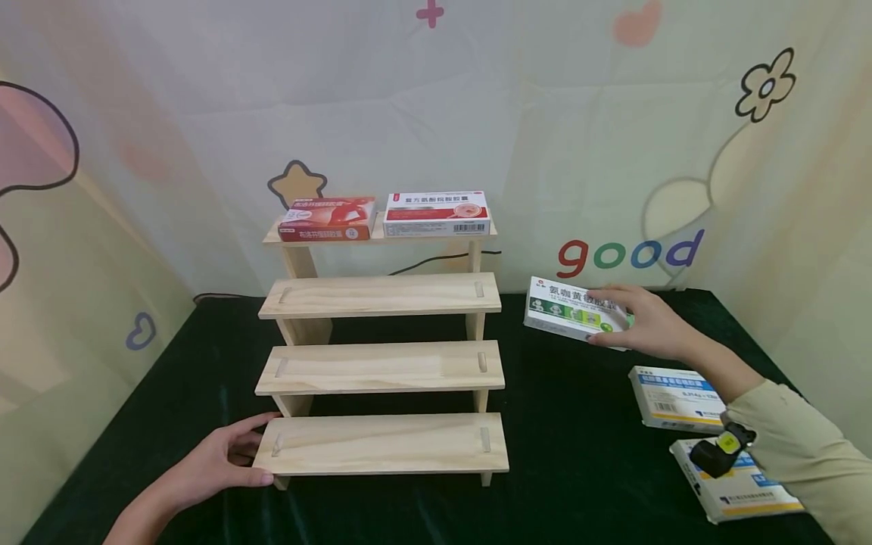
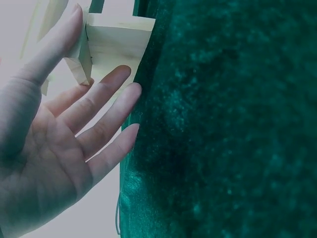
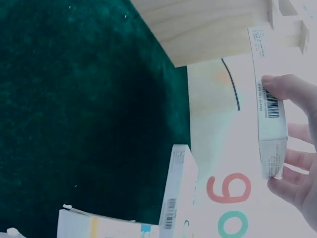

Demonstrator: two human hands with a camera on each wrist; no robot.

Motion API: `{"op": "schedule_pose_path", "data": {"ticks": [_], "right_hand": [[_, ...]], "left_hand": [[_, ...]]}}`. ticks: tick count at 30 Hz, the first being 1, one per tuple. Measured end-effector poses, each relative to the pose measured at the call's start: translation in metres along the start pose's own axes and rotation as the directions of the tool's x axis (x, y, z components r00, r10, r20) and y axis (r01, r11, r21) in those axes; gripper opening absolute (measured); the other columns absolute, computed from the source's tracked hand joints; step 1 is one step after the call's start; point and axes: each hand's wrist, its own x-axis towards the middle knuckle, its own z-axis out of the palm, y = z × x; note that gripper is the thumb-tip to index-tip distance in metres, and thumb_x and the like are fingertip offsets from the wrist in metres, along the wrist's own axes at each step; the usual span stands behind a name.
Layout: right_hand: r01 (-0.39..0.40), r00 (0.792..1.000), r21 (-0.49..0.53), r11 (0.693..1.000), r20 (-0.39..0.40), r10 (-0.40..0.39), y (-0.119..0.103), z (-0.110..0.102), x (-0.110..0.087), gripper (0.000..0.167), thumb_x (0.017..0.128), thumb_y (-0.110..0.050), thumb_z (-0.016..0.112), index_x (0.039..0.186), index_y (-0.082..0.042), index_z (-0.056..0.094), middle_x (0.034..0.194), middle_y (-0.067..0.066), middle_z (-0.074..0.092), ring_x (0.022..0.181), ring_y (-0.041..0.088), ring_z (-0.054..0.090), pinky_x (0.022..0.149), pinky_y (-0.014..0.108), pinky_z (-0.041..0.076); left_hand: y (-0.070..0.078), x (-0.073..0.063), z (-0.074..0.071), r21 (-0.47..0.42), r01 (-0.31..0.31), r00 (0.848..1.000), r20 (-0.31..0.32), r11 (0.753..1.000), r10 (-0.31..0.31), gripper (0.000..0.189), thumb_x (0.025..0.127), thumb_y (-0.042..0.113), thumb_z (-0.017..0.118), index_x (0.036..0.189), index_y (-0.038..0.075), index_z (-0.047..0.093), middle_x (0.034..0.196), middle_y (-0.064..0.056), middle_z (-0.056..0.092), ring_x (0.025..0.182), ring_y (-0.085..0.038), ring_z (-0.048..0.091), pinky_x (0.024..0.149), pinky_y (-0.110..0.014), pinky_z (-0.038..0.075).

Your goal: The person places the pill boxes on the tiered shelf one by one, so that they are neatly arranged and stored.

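My right hand (image 1: 647, 322) grips a white medicine box (image 1: 560, 306) with a green band, lifted to the right of the wooden stand. In the right wrist view the thumb presses the barcode side of this box (image 3: 267, 114), the fingers on its other side. My left hand (image 1: 218, 462) holds the left end of the stand's lowest step (image 1: 381, 445), thumb at the front corner and index finger at the back. In the left wrist view the remaining fingers spread away from the wood. A red medicine box (image 1: 327, 219) and a white-and-red medicine box (image 1: 437, 214) lie on the top step.
Two white-and-blue medicine boxes, an upper one (image 1: 677, 397) and a lower one (image 1: 742, 484), lie on the dark green cloth (image 1: 572, 454) at the right. Another white box (image 3: 173, 193) shows below the held one in the right wrist view. A printed curtain (image 1: 545, 136) hangs behind.
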Motion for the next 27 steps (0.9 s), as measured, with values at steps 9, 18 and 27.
{"op": "schedule_pose_path", "data": {"ticks": [9, 18, 27], "right_hand": [[0.033, 0.999, 0.014, 0.999, -0.013, -0.033, -0.015, -0.01, 0.003, 0.065, 0.075, -0.032, 0.071, 0.128, -0.002, 0.049, 0.125, 0.021, 0.046, 0.096, 0.03, 0.047, 0.075, 0.042, 0.045], [0.076, 0.997, 0.021, 0.997, -0.032, -0.075, -0.033, -0.018, 0.008, 0.065, 0.075, -0.032, 0.071, 0.129, -0.006, 0.049, 0.129, 0.02, 0.042, 0.099, 0.031, 0.044, 0.071, 0.036, 0.045], [0.129, 0.991, 0.021, 0.991, -0.047, -0.128, -0.056, -0.026, 0.012, 0.067, 0.073, -0.033, 0.073, 0.131, -0.009, 0.048, 0.131, 0.018, 0.042, 0.105, 0.032, 0.041, 0.076, 0.045, 0.048]], "left_hand": [[0.001, 0.0, -0.001, -0.006, -0.001, 1.0, 0.012, 1.0, 0.002, 0.077, 0.083, 0.015, 0.066, 0.136, -0.014, 0.02, 0.113, -0.027, 0.054, 0.094, -0.028, 0.057, 0.076, -0.035, 0.049], [0.002, -0.002, -0.001, 0.003, -0.009, 1.0, 0.015, 1.0, 0.009, 0.076, 0.083, 0.014, 0.065, 0.136, -0.015, 0.019, 0.113, -0.028, 0.054, 0.093, -0.027, 0.057, 0.076, -0.035, 0.05], [0.001, 0.0, 0.0, -0.009, -0.01, 1.0, 0.012, 1.0, 0.01, 0.076, 0.083, 0.015, 0.065, 0.135, -0.016, 0.019, 0.114, -0.03, 0.053, 0.093, -0.028, 0.058, 0.076, -0.036, 0.05]]}}
